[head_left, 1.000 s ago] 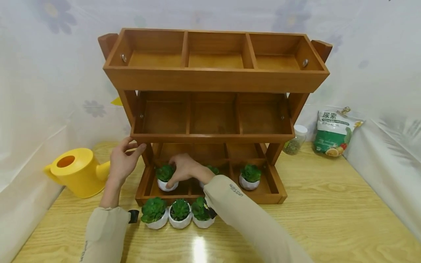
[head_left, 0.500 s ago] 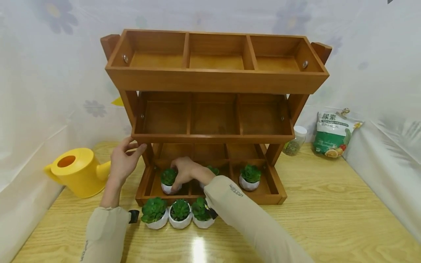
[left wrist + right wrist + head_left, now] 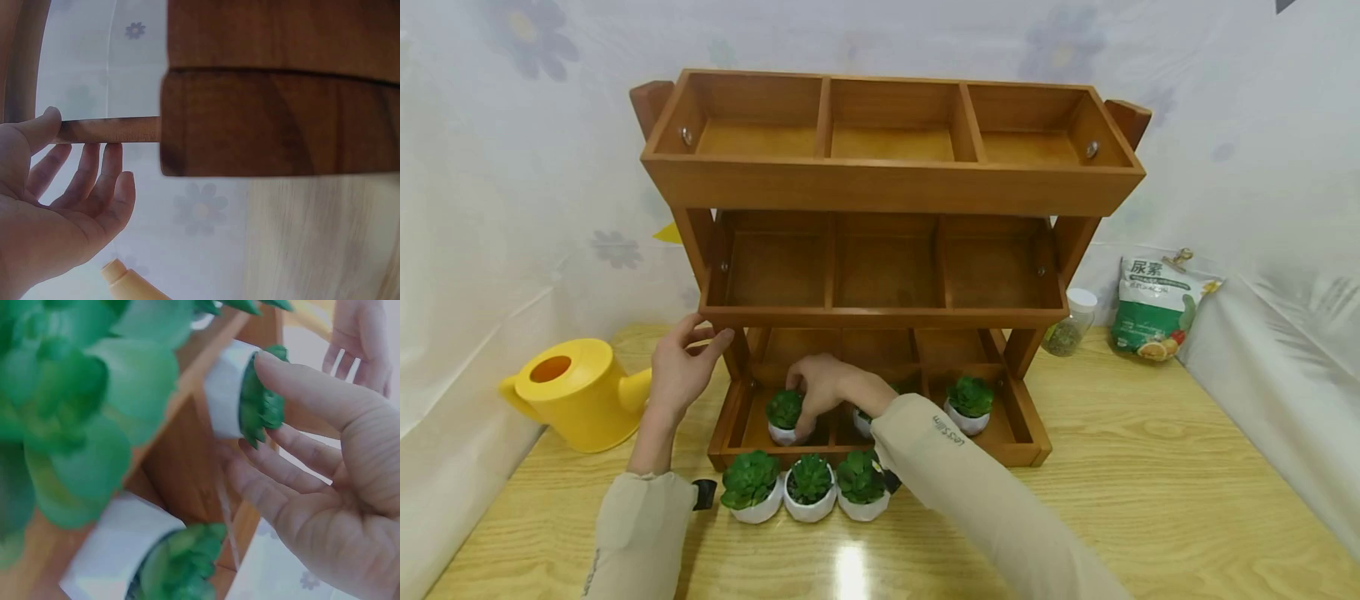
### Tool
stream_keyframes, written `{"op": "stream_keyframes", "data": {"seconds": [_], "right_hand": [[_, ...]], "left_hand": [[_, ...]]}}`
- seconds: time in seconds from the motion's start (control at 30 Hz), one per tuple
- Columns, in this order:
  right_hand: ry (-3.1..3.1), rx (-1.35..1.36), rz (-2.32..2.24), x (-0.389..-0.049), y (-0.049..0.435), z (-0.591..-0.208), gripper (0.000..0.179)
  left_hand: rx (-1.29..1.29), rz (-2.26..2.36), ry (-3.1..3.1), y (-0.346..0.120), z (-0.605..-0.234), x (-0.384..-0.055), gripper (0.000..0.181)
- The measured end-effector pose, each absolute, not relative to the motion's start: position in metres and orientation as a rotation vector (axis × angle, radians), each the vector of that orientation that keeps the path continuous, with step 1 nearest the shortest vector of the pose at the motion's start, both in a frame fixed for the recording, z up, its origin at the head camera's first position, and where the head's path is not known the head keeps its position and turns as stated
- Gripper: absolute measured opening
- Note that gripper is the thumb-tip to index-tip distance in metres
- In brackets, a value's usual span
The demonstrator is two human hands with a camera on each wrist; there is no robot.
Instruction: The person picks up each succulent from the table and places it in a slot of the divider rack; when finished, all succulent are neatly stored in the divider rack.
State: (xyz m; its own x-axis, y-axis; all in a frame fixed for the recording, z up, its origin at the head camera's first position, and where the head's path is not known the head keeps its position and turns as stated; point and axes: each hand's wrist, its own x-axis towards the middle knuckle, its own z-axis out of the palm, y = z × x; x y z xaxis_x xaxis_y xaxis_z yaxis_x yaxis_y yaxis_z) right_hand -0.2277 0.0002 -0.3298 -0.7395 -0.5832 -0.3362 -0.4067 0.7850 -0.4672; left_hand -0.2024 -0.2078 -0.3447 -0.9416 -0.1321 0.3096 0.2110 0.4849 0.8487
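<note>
In the bottom tier's left compartment, my right hand (image 3: 826,385) holds a potted succulent (image 3: 784,410) with a white faceted pot. The right wrist view shows the thumb at the pot's rim, with fingers (image 3: 262,487) on the other side of the plant. My left hand (image 3: 685,362) grips the side frame (image 3: 112,130) of the wooden plant shelf (image 3: 887,187), thumb above and fingers below in the left wrist view. Another succulent (image 3: 970,396) sits in the right compartment. The middle compartment's succulent (image 3: 861,421) is largely hidden by my right forearm.
Three succulents, including a leafy one (image 3: 752,483), stand in a row before the shelf on the wood-grain table (image 3: 1150,467). A yellow watering can (image 3: 576,392) is at left. A lidded jar (image 3: 1072,323) and a green-and-white bag (image 3: 1157,312) stand at right.
My right hand has shifted the left-compartment succulent slightly to the right; in the last half second it has barely moved. My left hand stays at the shelf's side.
</note>
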Motion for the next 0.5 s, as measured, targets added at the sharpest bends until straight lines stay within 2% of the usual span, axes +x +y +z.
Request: {"op": "stream_keyframes", "data": {"seconds": [0.5], "right_hand": [[2.285, -1.015, -0.95, -0.208, 0.062, -0.3, 0.044]], "left_hand": [[-0.076, -1.425, -2.399, -0.208, -0.345, -0.202, 0.052]]}}
